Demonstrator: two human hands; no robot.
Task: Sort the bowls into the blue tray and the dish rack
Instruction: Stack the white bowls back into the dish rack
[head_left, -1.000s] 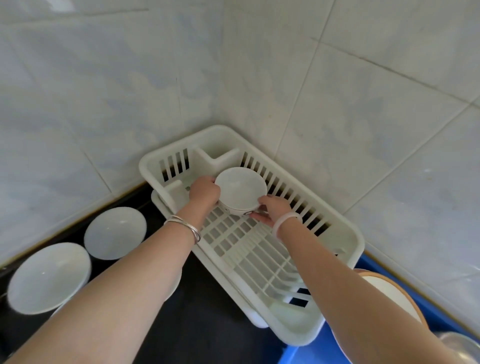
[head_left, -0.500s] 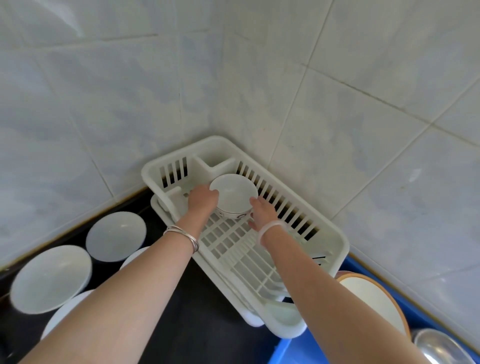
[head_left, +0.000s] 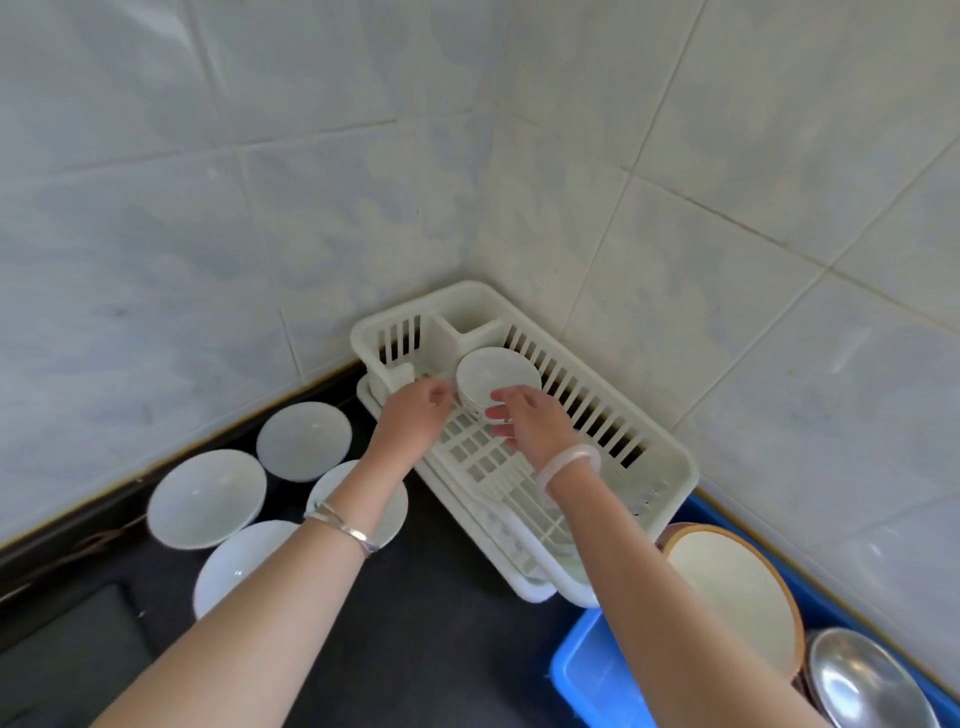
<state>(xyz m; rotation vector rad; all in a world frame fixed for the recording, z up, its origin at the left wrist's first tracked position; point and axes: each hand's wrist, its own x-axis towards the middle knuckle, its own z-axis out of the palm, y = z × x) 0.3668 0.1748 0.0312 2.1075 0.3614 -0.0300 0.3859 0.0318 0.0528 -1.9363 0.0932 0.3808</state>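
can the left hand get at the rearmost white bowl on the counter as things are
Probably yes. The left hand holds nothing, and the rearmost bowl sits uncovered on the counter just to its left, outside the dish rack, with nothing between them.

Home kitchen corner. Tiled walls (head_left: 675, 156), dark counter (head_left: 415, 649). Dish rack (head_left: 670, 462), white bowls (head_left: 208, 499) alongside.

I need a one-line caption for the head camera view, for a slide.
The left hand and right hand flank a small white ceramic bowl upright in the white plastic dish rack.
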